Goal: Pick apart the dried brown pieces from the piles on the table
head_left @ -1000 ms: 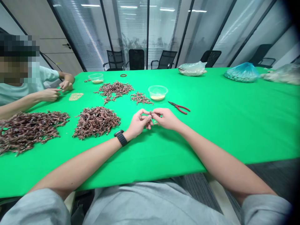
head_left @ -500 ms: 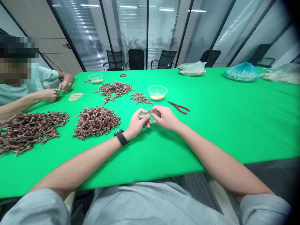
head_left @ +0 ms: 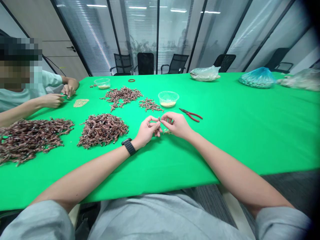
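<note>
My left hand (head_left: 147,132), with a dark watch on the wrist, pinches a small brown piece (head_left: 159,119) between thumb and fingertips. My right hand (head_left: 177,125) meets it there, thumb and forefinger closed at the same piece; whether it holds a separate bit is too small to tell. Beneath the hands lie a few tiny pale bits (head_left: 167,131) on the green cloth. Just beyond stands a clear plastic bowl (head_left: 168,96) with pale grains at its bottom. Red-handled pliers (head_left: 193,116) lie right of the bowl, jaws slightly apart.
Heaps of brown pieces lie left: a near heap (head_left: 103,130), a far heap (head_left: 122,95), a small heap (head_left: 150,104) and a large heap (head_left: 32,138). A co-worker (head_left: 51,100) sits at left near another bowl (head_left: 102,83). Bags, including a blue bag (head_left: 257,78), rest at the back right.
Both hands stay almost in place, fingertips still together at the brown piece. The right fingers have shifted very slightly, and more of the pale bits below shows.
</note>
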### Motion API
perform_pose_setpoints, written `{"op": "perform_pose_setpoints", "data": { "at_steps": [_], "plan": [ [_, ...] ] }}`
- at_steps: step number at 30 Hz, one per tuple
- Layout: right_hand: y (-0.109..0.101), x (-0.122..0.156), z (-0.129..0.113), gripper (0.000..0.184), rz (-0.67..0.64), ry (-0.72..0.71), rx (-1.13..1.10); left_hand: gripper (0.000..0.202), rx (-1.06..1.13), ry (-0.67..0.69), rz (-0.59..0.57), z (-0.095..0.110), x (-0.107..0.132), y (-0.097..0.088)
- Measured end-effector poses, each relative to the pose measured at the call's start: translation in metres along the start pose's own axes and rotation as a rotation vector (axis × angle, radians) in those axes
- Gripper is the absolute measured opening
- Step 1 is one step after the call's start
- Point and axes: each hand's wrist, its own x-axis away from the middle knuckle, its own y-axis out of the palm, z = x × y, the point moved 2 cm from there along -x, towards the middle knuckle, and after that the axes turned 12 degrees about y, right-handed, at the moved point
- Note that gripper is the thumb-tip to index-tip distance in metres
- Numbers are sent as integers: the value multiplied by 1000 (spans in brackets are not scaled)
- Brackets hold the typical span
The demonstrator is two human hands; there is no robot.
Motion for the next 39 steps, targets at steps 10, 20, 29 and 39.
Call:
{"op": "perform_pose_setpoints", "data": {
  "at_steps": [10,20,29,39],
  "plan": [
    [14,3,8,34,-299,683,-772,44,-24,11,-40,0,2,0],
    [8,-4,13,21,19,122,-303,44,36,-27,-23,-3,-2,-4],
    [10,0,5,15,23,111,-185,45,33,-35,-21,-2,-1,-3],
    [19,3,11,38,-265,774,-858,43,8,-22,-25,-1,0,-2]
  ]
}}
